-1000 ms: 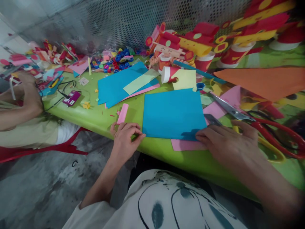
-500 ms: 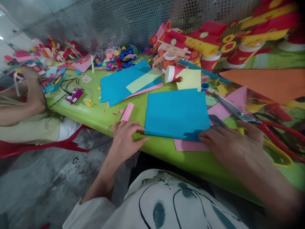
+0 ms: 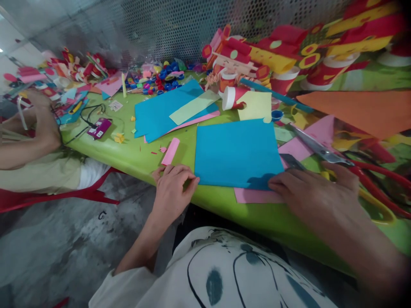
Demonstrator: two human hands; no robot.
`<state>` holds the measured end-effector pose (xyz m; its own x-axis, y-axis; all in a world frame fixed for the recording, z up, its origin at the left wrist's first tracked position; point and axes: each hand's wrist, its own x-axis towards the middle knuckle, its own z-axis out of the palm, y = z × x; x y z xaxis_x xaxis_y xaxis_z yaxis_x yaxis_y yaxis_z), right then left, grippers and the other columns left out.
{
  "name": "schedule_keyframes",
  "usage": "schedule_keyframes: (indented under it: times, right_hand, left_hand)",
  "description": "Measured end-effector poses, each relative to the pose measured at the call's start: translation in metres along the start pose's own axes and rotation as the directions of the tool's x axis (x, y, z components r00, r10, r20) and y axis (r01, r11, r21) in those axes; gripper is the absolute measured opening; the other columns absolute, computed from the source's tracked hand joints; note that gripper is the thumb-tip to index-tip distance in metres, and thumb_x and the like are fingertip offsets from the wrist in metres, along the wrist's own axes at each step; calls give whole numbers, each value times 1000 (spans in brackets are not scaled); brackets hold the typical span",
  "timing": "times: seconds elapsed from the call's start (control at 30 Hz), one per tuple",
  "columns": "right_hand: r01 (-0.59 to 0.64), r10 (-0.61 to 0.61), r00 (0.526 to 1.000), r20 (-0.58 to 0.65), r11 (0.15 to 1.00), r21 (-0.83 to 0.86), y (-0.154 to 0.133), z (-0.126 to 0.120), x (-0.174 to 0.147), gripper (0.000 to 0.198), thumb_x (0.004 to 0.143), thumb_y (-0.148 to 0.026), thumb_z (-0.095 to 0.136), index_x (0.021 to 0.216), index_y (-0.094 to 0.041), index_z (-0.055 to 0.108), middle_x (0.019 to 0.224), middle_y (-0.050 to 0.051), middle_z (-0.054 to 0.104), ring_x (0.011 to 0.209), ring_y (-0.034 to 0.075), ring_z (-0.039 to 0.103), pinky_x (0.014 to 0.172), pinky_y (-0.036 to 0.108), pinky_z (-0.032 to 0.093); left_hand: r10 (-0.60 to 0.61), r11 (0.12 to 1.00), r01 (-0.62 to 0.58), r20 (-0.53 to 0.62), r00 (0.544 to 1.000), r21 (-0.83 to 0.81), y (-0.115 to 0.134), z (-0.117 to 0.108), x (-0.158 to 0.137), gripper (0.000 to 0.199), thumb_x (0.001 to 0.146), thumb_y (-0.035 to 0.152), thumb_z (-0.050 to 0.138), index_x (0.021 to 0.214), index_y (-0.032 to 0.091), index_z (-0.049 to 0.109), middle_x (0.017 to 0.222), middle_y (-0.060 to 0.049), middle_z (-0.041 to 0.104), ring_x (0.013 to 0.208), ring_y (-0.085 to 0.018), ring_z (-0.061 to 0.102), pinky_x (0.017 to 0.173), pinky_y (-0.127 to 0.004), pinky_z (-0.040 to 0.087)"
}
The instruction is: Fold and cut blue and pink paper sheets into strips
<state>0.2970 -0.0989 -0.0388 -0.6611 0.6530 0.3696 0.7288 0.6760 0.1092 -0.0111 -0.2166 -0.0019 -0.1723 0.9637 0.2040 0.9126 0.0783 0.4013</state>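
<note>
A blue sheet of paper (image 3: 236, 152) lies near the front edge of the green table, its near edge seemingly folded in a narrow band. My left hand (image 3: 175, 188) pinches the sheet's near left corner between thumb and forefinger. At the near right corner, my right hand (image 3: 311, 192) has its fingers closed on the same sheet; their tips are partly hidden. Under the blue sheet, a pink sheet (image 3: 257, 196) sticks out toward me. Just beyond my left hand lies a pink paper strip (image 3: 171, 151).
Large scissors with red handles (image 3: 380, 179) lie beside my right hand, over paper scraps. More blue paper (image 3: 163, 109) with a pale green strip (image 3: 194, 108) lies farther back. Paper-cup figures (image 3: 229, 64) stand along the mesh wall. Another person's arm (image 3: 32, 132) rests at the left.
My left thumb and forefinger have come together on the blue sheet's near left corner; before, they were apart. My right hand stays at the right corner.
</note>
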Motion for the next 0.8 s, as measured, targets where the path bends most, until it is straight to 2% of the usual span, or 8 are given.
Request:
schedule_keyframes:
  times: [0.27,0.43,0.6,0.73,0.8]
  right_hand:
    - [-65,63,997,54,997,35,-1,-1,0,53,115,-40,27,89,-27,72,88,2,80,85,25,76,116,58,33]
    - [-46,45,998,45,998,33,0,-2,1,54,115,-40,27,90,-26,72,90,2,80,84,26,77,115,58,35]
    - [-55,53,995,89,998,18,-2,-3,1,59,115,-42,20,90,-26,71,90,4,80,87,27,77,116,59,33]
    - [-78,75,994,79,996,32,-4,-5,2,52,114,-42,27,88,-26,69,92,3,82,85,27,77,116,56,34]
    - [-93,90,992,85,995,42,-5,-5,2,47,113,-43,29,94,-26,68,90,4,82,86,27,77,116,55,34]
  left_hand:
    - [30,999,-29,-25,999,43,1,2,-5,17,108,30,69,92,26,73,117,1,84,109,-24,72,108,-52,34]
    - [41,998,-39,-38,998,54,1,4,-6,17,108,28,69,92,26,72,116,2,83,108,-24,71,107,-50,33]
    - [41,998,-39,-55,998,47,2,7,-7,17,106,24,70,89,25,69,115,2,83,108,-23,71,106,-49,33]
    - [42,998,-38,-70,997,58,4,9,-8,18,104,21,69,87,25,65,113,2,82,108,-23,71,106,-48,34]
    - [43,997,-39,-64,997,63,4,11,-9,18,104,20,68,88,25,63,114,1,82,109,-23,71,106,-48,34]
